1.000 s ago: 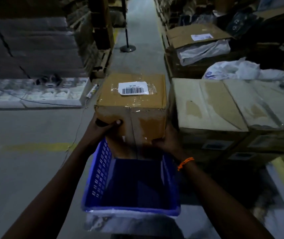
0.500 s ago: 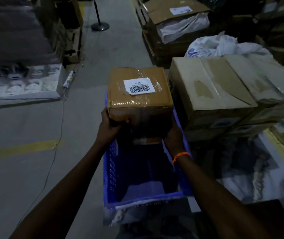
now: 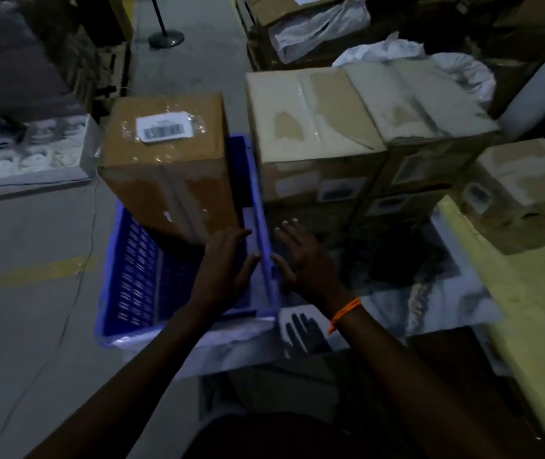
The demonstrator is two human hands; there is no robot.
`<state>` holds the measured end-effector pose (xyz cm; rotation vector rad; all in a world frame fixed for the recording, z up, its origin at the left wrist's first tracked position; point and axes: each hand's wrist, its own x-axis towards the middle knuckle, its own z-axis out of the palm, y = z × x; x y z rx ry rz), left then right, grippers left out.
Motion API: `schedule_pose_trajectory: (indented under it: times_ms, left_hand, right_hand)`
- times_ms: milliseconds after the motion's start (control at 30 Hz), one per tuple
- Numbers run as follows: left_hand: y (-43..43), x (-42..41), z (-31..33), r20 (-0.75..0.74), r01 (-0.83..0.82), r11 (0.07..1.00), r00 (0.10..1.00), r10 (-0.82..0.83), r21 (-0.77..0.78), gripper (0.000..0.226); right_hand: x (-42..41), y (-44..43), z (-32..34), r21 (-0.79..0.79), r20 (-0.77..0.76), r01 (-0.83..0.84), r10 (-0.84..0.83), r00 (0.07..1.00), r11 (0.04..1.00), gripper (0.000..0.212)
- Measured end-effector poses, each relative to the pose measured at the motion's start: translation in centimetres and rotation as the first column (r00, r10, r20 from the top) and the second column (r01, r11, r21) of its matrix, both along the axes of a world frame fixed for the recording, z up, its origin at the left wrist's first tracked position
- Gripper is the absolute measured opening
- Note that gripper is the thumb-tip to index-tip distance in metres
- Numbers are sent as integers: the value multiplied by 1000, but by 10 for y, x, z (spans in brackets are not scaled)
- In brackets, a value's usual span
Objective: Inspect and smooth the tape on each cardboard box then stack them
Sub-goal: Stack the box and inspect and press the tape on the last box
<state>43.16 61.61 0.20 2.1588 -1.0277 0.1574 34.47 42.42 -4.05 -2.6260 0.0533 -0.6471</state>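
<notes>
A brown cardboard box [image 3: 165,167] with a white barcode label and clear tape stands in the far end of the blue plastic crate [image 3: 132,286]. My left hand [image 3: 228,263] is inside the crate, just below the box's near right corner, fingers straight and holding nothing. My right hand [image 3: 304,260] hovers outside the crate's right rim, fingers spread, its thumb close to the rim. Neither hand holds the box.
To the right stands a stack of pale taped cartons [image 3: 314,127], with more cartons [image 3: 522,187] beyond. A white tray [image 3: 29,154] lies on the floor at the left. A stand's round base [image 3: 166,38] sits in the aisle. A yellow-green surface [image 3: 529,309] borders the right.
Both hands have let go of the brown box, which now sits lower, in the crate's far end. My hands have drawn back toward the crate's right rim. The camera shifted right.
</notes>
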Motion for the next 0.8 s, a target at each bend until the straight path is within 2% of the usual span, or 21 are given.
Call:
schedule_pose_trajectory:
  times_ms: [133,233,367,500,633,733,800]
  left_hand:
    - [-78,-82,-36,109,39,973,992,-65,229,70]
    - [-129,-136,-62,102,83,932,987,-127,353,72]
    - [-186,-174,-86,99,115,867,978,-186,485,72]
    - [-241,-190,-101,62,185,821,964,-258,541,72]
    - [-301,-197,-115,-19,269,802,952,-307,534,70]
    - [-363,-196,-126,-83,336,747,931,-355,574,65]
    - [-407,-191,-134,-122,381,688,911,-395,617,69]
  right_hand:
    - [-91,-78,-38,-61,-72,99,-104,992,993,70]
    - [-156,-133,-65,-56,-168,169,-177,970,984,77]
    - [-222,-193,-84,-46,-216,274,-277,936,961,79]
    - [-258,-240,-103,-92,-322,382,-391,862,919,78]
    - [-280,-288,-118,-126,-376,455,-466,801,882,79]
    - [-284,-339,-120,-118,-395,508,-510,765,853,79]
    - [-281,-381,-117,-173,-409,531,-551,727,829,80]
